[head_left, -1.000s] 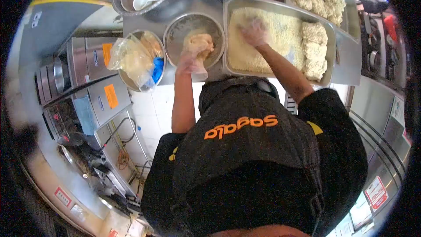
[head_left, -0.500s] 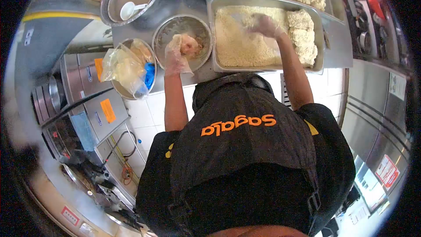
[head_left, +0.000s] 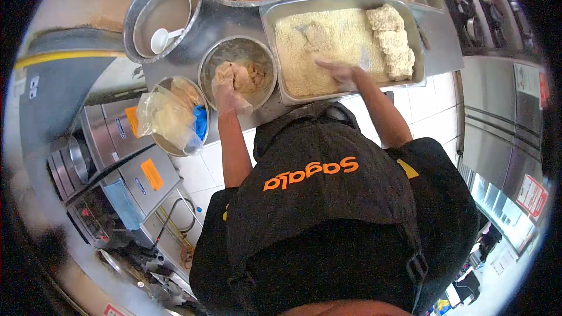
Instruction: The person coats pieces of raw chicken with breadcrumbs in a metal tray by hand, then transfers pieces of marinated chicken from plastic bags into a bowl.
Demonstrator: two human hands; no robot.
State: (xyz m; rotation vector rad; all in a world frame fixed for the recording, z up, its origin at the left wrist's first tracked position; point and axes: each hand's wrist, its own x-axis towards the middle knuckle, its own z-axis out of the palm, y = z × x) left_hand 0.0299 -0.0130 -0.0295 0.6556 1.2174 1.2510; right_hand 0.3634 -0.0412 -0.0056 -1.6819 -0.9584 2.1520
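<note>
in the head view, the pale, wet-looking piece point(head_left: 236, 75) is seen inside the round metal bowl point(head_left: 271, 58), at the fingers of the left hand point(head_left: 226, 93). it appears to be grasped there, though part of the grip is hidden and its firmness cannot be told. by the right hand point(head_left: 344, 74), held low over the crumbs point(head_left: 293, 73) in the deep tray point(head_left: 304, 99), nothing is seen to be grasped; its fingers are spread, with one extended.

the piece could be dropped back into the bowl if the grip is loose, since its surface looks slick. the loose plastic point(head_left: 242, 105) about the left wrist could be snagged on the bowl's near rim or wetted by what lies inside. crumbs could be flicked over the near wall of the tray if a sweep of the right hand is made too fast, and the row of coated pieces point(head_left: 392, 41) at the tray's right end could be nudged if it is carried too far sideways.

no clear front end can be made out on the pale piece; it is bunched, and its long axis cannot be fixed under the fingers. a flat, crumb-covered shape point(head_left: 319, 36) in the tray seems to be laid lengthwise away from the body, its far end tipped slightly left.
</note>
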